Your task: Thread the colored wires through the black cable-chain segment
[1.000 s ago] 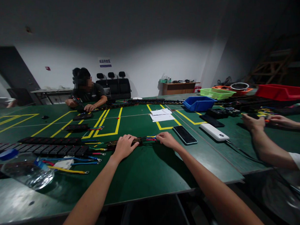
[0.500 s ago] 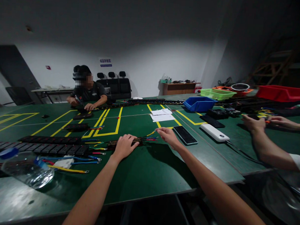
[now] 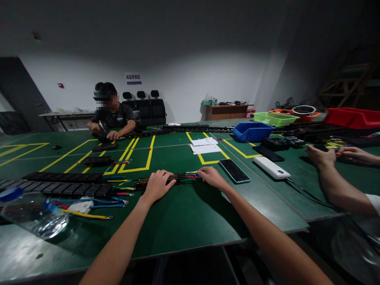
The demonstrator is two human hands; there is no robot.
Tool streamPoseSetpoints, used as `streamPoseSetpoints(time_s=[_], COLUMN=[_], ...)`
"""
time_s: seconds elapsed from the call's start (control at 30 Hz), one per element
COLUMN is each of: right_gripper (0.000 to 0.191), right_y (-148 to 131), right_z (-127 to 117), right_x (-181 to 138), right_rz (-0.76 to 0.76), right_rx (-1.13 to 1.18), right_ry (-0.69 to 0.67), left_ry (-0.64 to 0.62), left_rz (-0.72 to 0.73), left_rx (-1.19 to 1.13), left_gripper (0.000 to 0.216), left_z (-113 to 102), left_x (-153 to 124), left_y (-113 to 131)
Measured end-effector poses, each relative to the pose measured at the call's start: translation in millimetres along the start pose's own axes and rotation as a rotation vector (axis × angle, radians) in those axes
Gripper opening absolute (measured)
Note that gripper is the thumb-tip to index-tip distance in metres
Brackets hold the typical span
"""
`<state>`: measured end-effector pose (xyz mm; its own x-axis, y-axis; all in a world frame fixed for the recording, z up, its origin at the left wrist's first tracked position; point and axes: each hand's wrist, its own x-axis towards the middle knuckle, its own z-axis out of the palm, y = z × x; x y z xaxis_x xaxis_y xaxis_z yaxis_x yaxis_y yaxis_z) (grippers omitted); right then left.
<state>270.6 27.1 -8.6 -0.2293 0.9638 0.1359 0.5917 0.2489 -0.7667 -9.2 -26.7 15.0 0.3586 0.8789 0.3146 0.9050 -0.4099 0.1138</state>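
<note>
My left hand (image 3: 157, 184) lies palm down on a black strip (image 3: 173, 177) that rests on the green table (image 3: 181, 217), its fingers curled over the strip's near part. Short coloured wires (image 3: 191, 174) in yellow, blue and red stick out of the strip's right end. My right hand (image 3: 210, 176) sits at those wire ends, fingers bent and pinched around them; what exactly lies between the fingertips is too small to make out.
Rows of black strips (image 3: 60, 188) with coloured leads and a plastic water bottle (image 3: 31, 214) lie at the left. A phone (image 3: 234, 170), white power bank (image 3: 272, 167), papers (image 3: 205, 145) and blue bin (image 3: 252, 131) lie beyond. One person (image 3: 111, 115) works across the table, another person's hands (image 3: 322, 156) at the right.
My right hand, lifted half a second ago with a yellow wire drawn up, has come back down onto the wire ends. My left hand has stayed put.
</note>
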Motion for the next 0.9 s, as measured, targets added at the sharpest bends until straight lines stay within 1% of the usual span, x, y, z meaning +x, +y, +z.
streamPoseSetpoints(time_s=[0.1, 0.2, 0.33, 0.43, 0.53, 0.6, 0.67, 0.73, 0.8, 0.9], right_gripper=[0.034, 0.038, 0.054, 0.060, 0.059, 0.052, 0.042, 0.035, 0.033, 0.033], right_y=[-1.1, -3.6, -9.4, -11.0, -8.3, -5.1, -1.9, 0.5, 1.8, 2.1], right_z=[1.0, -0.1, -2.1, -1.5, -0.8, -0.9, -1.4, -1.6, -1.3, -0.2], right_x=[0.4, 1.6, 0.5, 0.0, 1.7, 3.2, 3.8, 3.4, 2.4, 1.6], right_rz=[-0.011, -0.035, -0.042, -0.028, 0.012, 0.042, 0.055, 0.049, 0.035, 0.011], right_rx=[0.031, 0.204, 0.495, 0.570, 0.525, 0.428, 0.285, 0.141, 0.037, -0.010], right_ry=[0.064, 0.133, 0.096, 0.076, 0.080, 0.089, 0.091, 0.069, 0.028, 0.009], left_ry=[-0.001, 0.019, 0.023, 0.028, 0.032, 0.029, 0.022, 0.018, 0.020, 0.026], left_rz=[0.004, 0.011, 0.009, 0.008, 0.010, 0.009, 0.009, 0.010, 0.011, 0.008], left_rx=[-0.004, 0.012, 0.019, 0.015, 0.020, 0.019, 0.012, 0.005, 0.004, 0.014], left_gripper=[0.042, 0.042, 0.041, 0.041, 0.040, 0.040, 0.040, 0.040, 0.040, 0.041], left_z=[-0.7, 0.4, 1.8, 1.7, 1.0, 0.6, 0.5, 0.7, 1.3, 2.3], left_x=[-0.3, -0.6, -0.8, -0.8, -0.9, -0.9, -0.9, -0.9, -0.9, -0.9], left_y=[0.4, -0.5, -1.4, -0.9, -0.2, 0.0, -0.1, -0.3, -0.6, -1.0])
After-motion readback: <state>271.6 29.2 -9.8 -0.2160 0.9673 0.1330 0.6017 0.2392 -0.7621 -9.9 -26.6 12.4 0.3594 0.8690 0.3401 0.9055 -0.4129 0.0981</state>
